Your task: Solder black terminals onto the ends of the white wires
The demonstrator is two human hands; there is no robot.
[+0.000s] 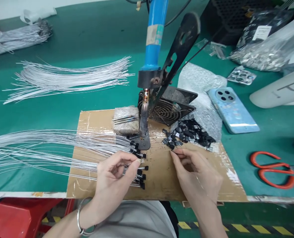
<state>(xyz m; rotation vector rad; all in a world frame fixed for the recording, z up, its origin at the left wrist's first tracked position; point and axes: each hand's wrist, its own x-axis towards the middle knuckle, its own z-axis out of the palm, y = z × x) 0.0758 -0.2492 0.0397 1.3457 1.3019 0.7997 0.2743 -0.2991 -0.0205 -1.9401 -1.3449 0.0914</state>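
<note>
Possibly, your left hand (115, 180), fingertips pressed together, burns if raised to the soldering iron (151, 61) at twelve o'clock; your right hand (199, 173) pinches, catch unclear, at the seven-o'clock edge of the black rectangular pieces (192, 134).

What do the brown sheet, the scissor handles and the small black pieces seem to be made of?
Brown sheet: cardboard, matte, with pale scuffs.
Scissor handles: probably plastic, smooth red-orange with slight sheen.
Small black pieces: perhaps plastic, somewhat glossy; flat faces catch light, but coated metal can't be ruled out.
</note>
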